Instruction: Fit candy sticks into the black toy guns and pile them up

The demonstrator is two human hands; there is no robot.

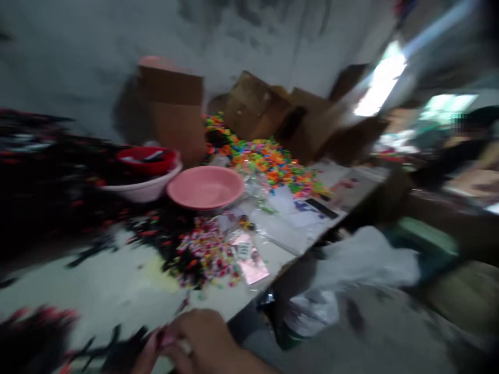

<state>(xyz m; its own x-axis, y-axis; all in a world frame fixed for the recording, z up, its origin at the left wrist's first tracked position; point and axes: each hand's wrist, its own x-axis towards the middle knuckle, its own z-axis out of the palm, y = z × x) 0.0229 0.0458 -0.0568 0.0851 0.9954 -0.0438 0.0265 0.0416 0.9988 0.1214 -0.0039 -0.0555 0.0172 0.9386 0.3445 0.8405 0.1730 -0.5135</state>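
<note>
Close by the edge of a white table point(128, 283), the right hand point(205, 332), fingers bent, clasps a small pink-and-dark piece point(167, 338) — held low, perhaps for fine control — while the left hand point(145, 357), blurred and partly cut off, leaves its grip impossible to tell; tiny multicoloured pieces point(210, 246) lie just beyond, likely for easy reach, a pink basin point(205, 188) behind them
</note>
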